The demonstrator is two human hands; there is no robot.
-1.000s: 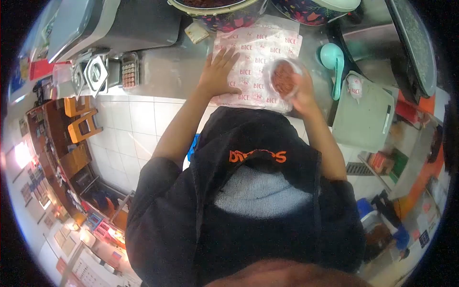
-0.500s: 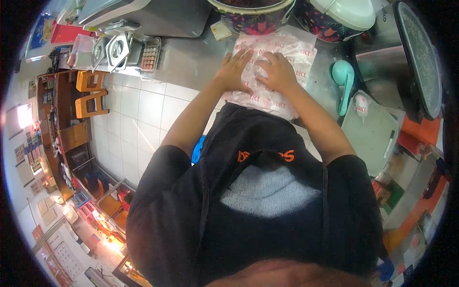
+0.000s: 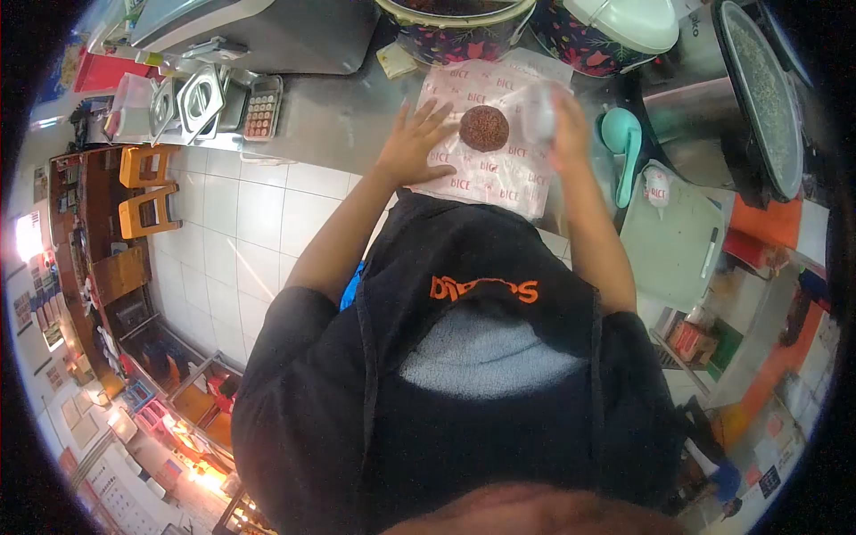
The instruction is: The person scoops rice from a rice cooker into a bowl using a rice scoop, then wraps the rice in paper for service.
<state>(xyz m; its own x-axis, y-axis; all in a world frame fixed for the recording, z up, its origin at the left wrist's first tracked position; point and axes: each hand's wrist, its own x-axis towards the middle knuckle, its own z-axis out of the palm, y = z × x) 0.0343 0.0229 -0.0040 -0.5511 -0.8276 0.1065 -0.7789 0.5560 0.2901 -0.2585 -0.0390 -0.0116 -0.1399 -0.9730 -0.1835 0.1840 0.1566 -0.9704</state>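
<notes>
A round, flat-topped mound of dark reddish-brown grains (image 3: 484, 129) rests on a white paper sheet printed in red (image 3: 486, 183). My left hand (image 3: 417, 143) lies with fingers spread on the paper's left side, close to the mound but apart from it. To the right of the mound, my right hand (image 3: 571, 129) grips a whitish translucent object (image 3: 539, 114), smeared by motion, so its exact kind does not show. Some of that hand's fingers are hidden behind it.
Flower-patterned tubs (image 3: 459, 36) stand behind the paper. To the right are a turquoise ladle (image 3: 621, 147), a small printed wrapped bundle (image 3: 656, 187), a pale board (image 3: 669, 241) and a large cooker (image 3: 704, 107). A tray of small round pieces (image 3: 261, 111) sits left.
The brown mound, not visible before, now shows on the paper. My right hand has moved right, carrying the whitish object away from it. My left hand has shifted slightly left and down.
</notes>
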